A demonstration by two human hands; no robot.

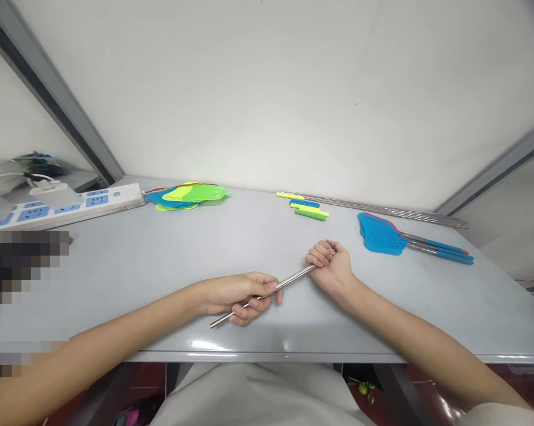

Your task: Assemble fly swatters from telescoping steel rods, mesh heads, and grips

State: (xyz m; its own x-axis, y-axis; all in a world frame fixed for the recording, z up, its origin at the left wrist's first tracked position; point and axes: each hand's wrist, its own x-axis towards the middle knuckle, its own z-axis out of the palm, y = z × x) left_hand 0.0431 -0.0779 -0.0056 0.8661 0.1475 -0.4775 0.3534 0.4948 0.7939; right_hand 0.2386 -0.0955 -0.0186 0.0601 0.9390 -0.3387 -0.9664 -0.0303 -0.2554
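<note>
Leftmost, a long white power strip with blue sockets (pixel 97 201) lay on the grey glossy table (pixel 182 242), its right end touching or just beside a pile of flat green, yellow and blue plastic swatter heads (pixel 200 193). Nearer, the left hand (pixel 249 294) was curled around a slim, shiny metal rod (pixel 296 276), thumb on top, its near left end poking out free. The rod slanted between the hands near the table's front edge, and the right hand, (pixel 331 269) set apart from the left, was clenched around its far right end. Beyond lay short blue, yellow and green tubes (pixel 310 215); farther right, a bundle of thin metal rods (pixel 382 209) ran behind blue mesh swatters (pixel 382 235) with blue handles. The left grip looked looser, so smooth metal might have slipped through it; a careless forward swing might have set the round tubes rolling.
</note>
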